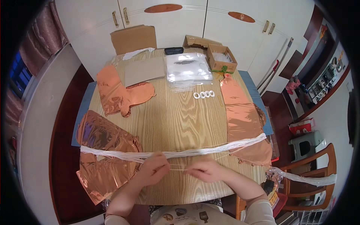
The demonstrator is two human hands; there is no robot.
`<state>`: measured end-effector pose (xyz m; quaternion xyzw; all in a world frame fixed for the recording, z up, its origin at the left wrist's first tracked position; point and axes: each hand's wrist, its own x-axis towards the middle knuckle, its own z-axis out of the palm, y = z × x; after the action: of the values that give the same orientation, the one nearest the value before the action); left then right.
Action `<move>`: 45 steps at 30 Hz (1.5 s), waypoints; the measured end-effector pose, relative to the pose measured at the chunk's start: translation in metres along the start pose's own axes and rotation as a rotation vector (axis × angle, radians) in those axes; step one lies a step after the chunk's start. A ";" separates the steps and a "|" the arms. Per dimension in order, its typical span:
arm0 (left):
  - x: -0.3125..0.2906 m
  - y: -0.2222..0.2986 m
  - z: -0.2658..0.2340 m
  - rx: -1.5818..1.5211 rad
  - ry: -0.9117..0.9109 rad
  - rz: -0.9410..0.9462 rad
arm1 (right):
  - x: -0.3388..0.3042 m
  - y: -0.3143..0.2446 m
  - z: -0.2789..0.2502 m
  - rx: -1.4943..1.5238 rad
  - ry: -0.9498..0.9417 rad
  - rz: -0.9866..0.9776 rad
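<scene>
White strand [177, 170], clamped by the fingers of the left hand [156, 167] and right hand [204, 171] nearside of the string bundle [210, 150], wants even tension; slack may tangle.

Between the fingers [195, 172], the threads [177, 170] are too fine to count; the shirt [191, 216] is cut off below.

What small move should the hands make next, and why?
Probably ease the strands a little farther from the white bundle before handling them more: they run between the closed fingers of the left hand and right hand, with the bundle lying close behind, so they could snag.
</scene>
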<state>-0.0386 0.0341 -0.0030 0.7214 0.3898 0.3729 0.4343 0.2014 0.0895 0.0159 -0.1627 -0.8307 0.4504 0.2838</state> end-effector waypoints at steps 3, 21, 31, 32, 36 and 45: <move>-0.007 -0.010 0.006 -0.687 0.108 0.000 | 0.001 0.006 0.007 -0.158 0.064 0.050; 0.008 0.005 0.007 0.032 -0.009 0.098 | 0.000 0.016 0.027 -0.176 0.154 -0.041; 0.000 0.001 0.011 -0.489 0.012 -0.123 | 0.003 0.018 0.028 -0.129 0.285 0.057; -0.005 -0.002 0.011 -0.931 0.006 -0.237 | 0.002 0.017 0.029 -0.189 0.181 0.088; 0.015 0.016 0.019 -0.157 0.231 -0.120 | -0.002 0.014 0.032 -0.246 0.001 -0.001; 0.011 0.011 0.015 -0.199 0.113 -0.225 | -0.001 0.010 0.032 -0.181 0.040 -0.001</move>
<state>-0.0181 0.0357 0.0045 0.6045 0.4532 0.3986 0.5199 0.1829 0.0737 -0.0063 -0.1962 -0.8623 0.3700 0.2848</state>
